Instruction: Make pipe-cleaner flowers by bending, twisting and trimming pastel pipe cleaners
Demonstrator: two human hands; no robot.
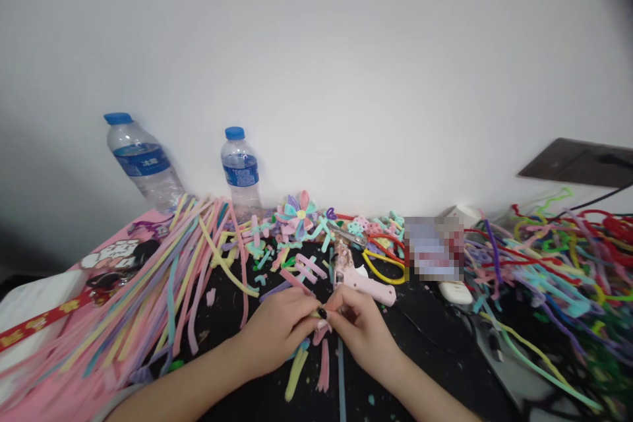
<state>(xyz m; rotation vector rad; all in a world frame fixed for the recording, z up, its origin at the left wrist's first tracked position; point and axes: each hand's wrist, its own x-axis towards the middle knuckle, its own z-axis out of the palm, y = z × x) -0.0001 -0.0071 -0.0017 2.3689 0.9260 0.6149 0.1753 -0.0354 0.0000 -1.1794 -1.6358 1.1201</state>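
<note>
My left hand (281, 320) and my right hand (360, 324) meet low in the middle of the view, fingertips pinched together. Between them is a pink pipe cleaner piece (322, 331), with a small dark bit (322, 312) at the fingertips; its exact kind I cannot make out. Much of the held piece hides behind the fingers. Just under the hands lie a yellow pipe cleaner (297, 376) and a pink pipe cleaner strip (323, 368). Beyond my right hand rests a pink glue gun (368, 286), near scissors (387, 266) with yellow and red handles.
Long pastel pipe cleaners (163, 277) heap at the left. Tangled brighter ones (558, 277) spread at the right. Two water bottles (143, 161) (241, 171) stand by the wall. A pipe cleaner flower (301, 213) sits at the back. A white charger-like object (455, 293) lies right.
</note>
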